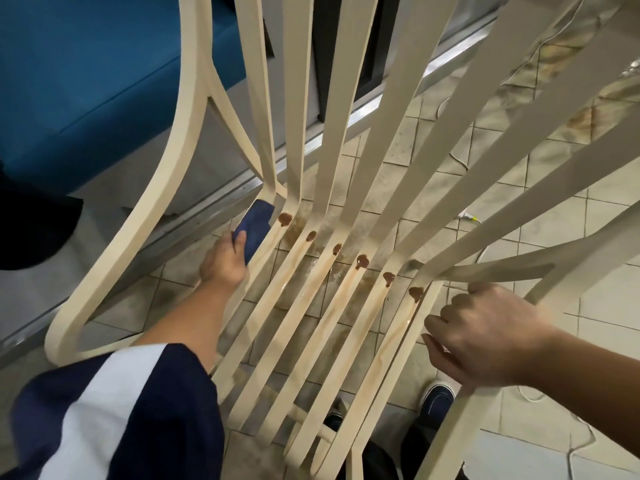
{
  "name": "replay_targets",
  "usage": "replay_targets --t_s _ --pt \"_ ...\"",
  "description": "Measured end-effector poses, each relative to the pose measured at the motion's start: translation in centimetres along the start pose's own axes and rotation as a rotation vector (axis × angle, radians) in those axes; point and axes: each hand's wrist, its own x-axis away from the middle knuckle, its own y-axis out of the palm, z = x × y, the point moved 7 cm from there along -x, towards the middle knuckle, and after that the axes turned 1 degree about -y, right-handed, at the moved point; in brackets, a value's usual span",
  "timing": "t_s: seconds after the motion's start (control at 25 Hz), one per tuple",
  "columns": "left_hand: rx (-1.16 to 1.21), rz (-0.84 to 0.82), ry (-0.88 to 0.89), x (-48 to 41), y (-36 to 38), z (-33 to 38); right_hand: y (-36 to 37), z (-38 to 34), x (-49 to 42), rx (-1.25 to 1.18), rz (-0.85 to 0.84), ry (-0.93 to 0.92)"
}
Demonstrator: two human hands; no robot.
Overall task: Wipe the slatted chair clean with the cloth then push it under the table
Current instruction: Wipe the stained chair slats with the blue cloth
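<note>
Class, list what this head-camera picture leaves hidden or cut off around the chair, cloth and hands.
Head view:
chair: backrest top cut off by upper edge.
cloth: partly hidden by left hand and a slat.
right hand: fingertips hidden, curled around the chair frame.

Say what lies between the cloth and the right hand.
In the head view, six brown blobs line the chair slats between the cloth and the right hand.

We count one slatted chair [296, 98], one blue cloth [256, 221], one left hand [223, 263] and one right hand [491, 337]. Six brown blobs [362, 261] line up toward four o'clock, with two shoes [438, 398] at five o'clock.
</note>
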Motion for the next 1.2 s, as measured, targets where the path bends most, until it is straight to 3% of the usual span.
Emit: replay_targets --t_s 0.12,0.24,0.36,0.56,0.76,0.88,1.0,1.2 --pt "-0.012 0.051 0.007 4.3 -0.4 -6.0 0.1 0.1 -0.1 0.005 0.006 0.013" --pt "-0.051 0.098 -0.095 8.8 -1.3 -13.1 0.1 -0.1 -0.1 0.004 0.004 0.002" --pt "-0.076 0.126 -0.111 11.0 -2.3 -15.8 0.1 -0.1 -0.1 0.012 0.003 -0.001" --pt "-0.133 0.114 0.022 5.8 -1.1 -8.7 0.0 -0.2 -0.2 0.009 0.003 -0.010" --pt "-0.094 -0.026 -0.001 -1.7 0.3 3.0 0.0 -0.3 0.0 0.036 -0.028 -0.023" --pt "-0.002 -0.035 0.002 -3.5 0.4 4.8 -0.1 -0.3 -0.1 0.039 -0.036 -0.032" --pt "-0.080 -0.021 0.007 -0.5 0.3 1.1 -0.1 -0.2 -0.1 0.045 -0.046 -0.028" --pt "-0.253 0.131 -0.056 8.2 -1.1 -12.0 0.1 -0.2 -0.1 0.056 -0.045 -0.023"
